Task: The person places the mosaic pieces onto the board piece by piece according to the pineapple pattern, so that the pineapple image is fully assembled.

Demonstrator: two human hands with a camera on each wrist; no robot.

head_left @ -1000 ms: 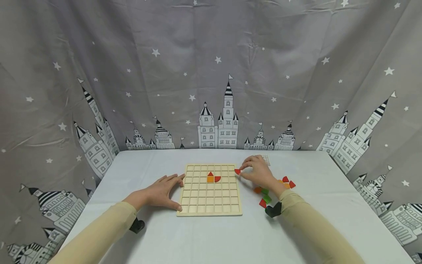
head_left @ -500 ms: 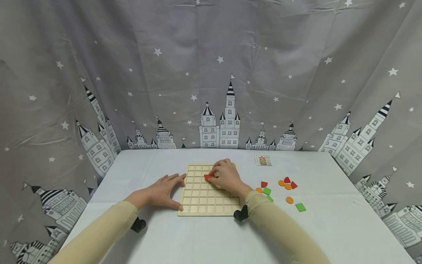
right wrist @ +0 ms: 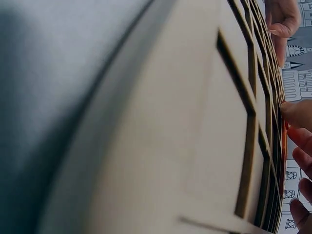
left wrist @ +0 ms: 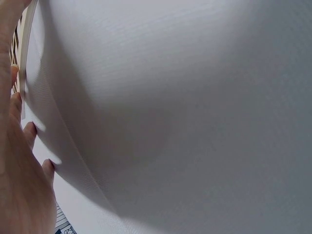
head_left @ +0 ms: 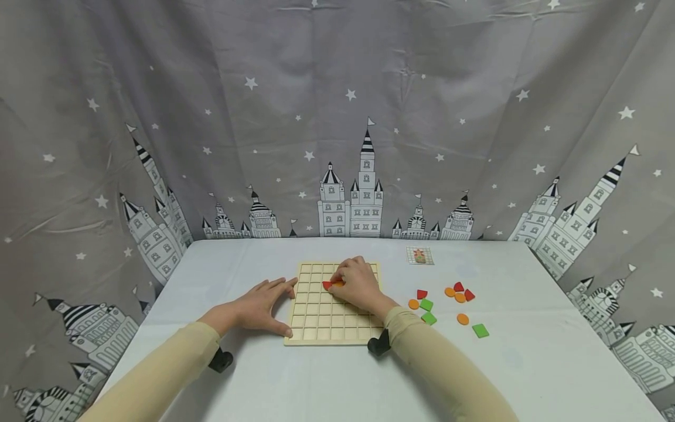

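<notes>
Wooden square grid board [head_left: 321, 319] mid-table; right hand [head_left: 358, 283] pinches red triangular piece [head_left: 327, 285] over upper rows; left hand [head_left: 258, 306], fingers straight, flat against board's left edge

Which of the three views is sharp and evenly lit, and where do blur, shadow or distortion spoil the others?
Head view: sharp and evenly lit, with only soft shadows under the hands on the wooden grid board. Left wrist view: almost all white tablecloth under a broad soft shadow, the left hand blurred at the edge. Right wrist view: too close, the board blurred and stretched by perspective.
</notes>
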